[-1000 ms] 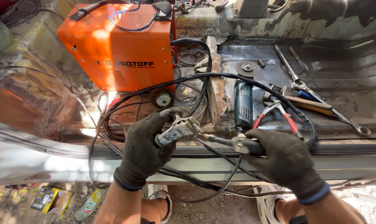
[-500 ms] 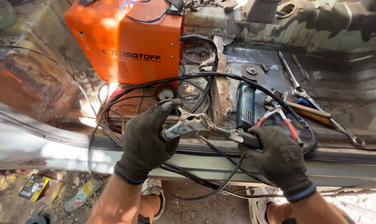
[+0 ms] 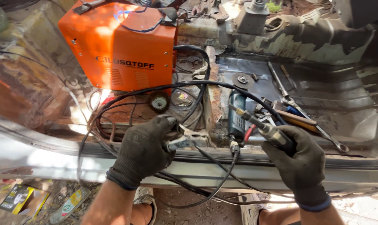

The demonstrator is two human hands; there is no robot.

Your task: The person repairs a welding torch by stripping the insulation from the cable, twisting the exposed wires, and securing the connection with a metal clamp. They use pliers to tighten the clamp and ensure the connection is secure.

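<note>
The left hand (image 3: 142,153), in a dark work glove, is closed around a metal clamp (image 3: 184,141) with a black cable (image 3: 214,183) running from it, and holds it just above the long grey sill (image 3: 355,173) that runs along the near edge of the car floor (image 3: 322,96). The right hand (image 3: 299,160), gloved the same way, is wrapped tight around the handle of a welding torch (image 3: 262,127), whose brass-tipped nozzle points up and to the left, away from the sill and clear of the clamp.

Behind the hands, toward the far left of the floor, stands an orange welding machine (image 3: 122,50) with black leads looping out of it across the rusty metal. A blue power tool (image 3: 237,118) lies just beside the torch, a wire cup brush (image 3: 159,103) sits at the foot of the machine, and a long wrench (image 3: 305,114) rests on the dark panel toward the right (with a few smaller tools around it, too tangled to sort out).

By the look of it, the step in hand is getting the welding gear placed: the clamp is at the sill but I cannot tell whether it bites on metal. The next move would call for a firm seat on bare steel and the torch tip swung down to the seam
</note>
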